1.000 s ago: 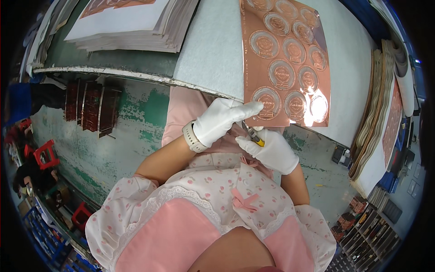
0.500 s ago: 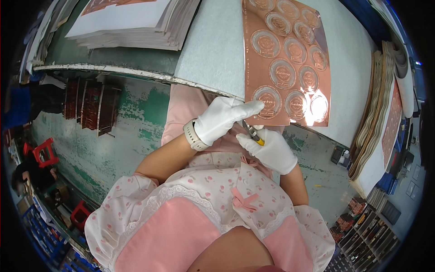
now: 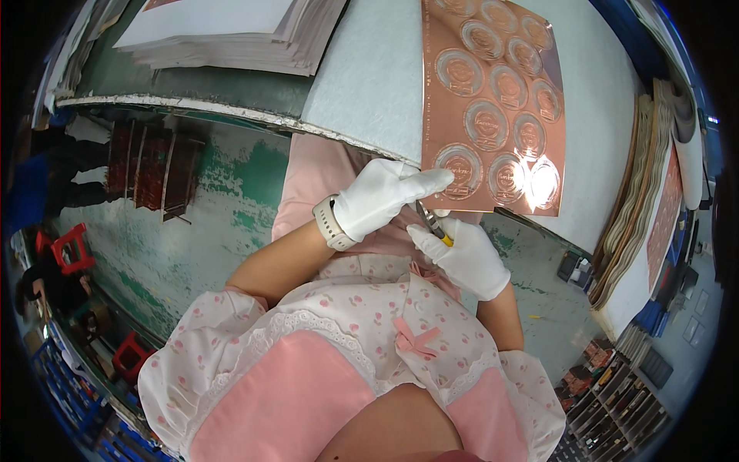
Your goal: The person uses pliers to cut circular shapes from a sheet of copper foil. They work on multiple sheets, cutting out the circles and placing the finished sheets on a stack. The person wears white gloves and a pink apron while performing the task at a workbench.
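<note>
A shiny copper-coloured sheet [image 3: 496, 85], embossed with several round medallions, lies on the pale tabletop with its near edge over the table's edge. My left hand [image 3: 385, 199], in a white glove, pinches the sheet's near left corner, a finger stretched on top. Just below that corner, my white-gloved right hand [image 3: 468, 260] is closed around a pair of pliers [image 3: 446, 239] with a dark metal head and a yellow handle. The head of the pliers points up toward my left hand's fingers. Its jaws are partly hidden there, so I cannot tell whether they touch the sheet.
A thick stack of paper sheets [image 3: 231, 54] stands at the far left of the green table. To the right hang layered sheets or boards [image 3: 635, 192]. Beyond the table's left edge are a rack [image 3: 158, 165] on the floor, a person in dark trousers [image 3: 77, 173] and red stools [image 3: 73, 248].
The view has shifted slightly. Both hands keep their grip, the left on the sheet's corner and the right on the pliers, with little other movement.
</note>
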Demonstrator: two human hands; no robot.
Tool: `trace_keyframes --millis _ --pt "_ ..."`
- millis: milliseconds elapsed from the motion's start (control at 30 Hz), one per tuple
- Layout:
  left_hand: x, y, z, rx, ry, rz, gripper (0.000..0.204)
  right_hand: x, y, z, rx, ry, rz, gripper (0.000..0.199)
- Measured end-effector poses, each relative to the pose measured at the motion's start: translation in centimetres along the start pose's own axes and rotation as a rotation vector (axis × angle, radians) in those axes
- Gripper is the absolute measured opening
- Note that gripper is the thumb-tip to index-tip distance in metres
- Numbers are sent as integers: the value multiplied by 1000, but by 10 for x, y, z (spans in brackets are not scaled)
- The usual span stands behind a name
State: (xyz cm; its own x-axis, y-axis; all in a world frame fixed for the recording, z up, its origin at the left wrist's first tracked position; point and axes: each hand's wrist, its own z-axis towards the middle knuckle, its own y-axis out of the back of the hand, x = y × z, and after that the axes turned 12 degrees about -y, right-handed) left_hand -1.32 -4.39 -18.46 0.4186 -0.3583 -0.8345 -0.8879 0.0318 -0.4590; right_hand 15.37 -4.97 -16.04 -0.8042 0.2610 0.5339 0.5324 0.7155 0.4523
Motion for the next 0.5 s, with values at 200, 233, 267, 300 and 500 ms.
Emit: trace_keyframes --millis 200,233,267,300,500 --pt "3 1 2 -9 16 130 32 5 6 -2 17 -28 -72 43" --pt "3 0 1 -21 -3 127 33 6 7 -2 19 -20 -87 43" --pt "4 1 2 -21 -8 139 31 6 8 -2 22 -12 -103 43" --pt "7 4 3 -21 -14 152 29 6 8 -2 28 -19 -93 43" --pt "10 4 4 -24 -41 148 30 5 8 -1 26 -24 -107 42"
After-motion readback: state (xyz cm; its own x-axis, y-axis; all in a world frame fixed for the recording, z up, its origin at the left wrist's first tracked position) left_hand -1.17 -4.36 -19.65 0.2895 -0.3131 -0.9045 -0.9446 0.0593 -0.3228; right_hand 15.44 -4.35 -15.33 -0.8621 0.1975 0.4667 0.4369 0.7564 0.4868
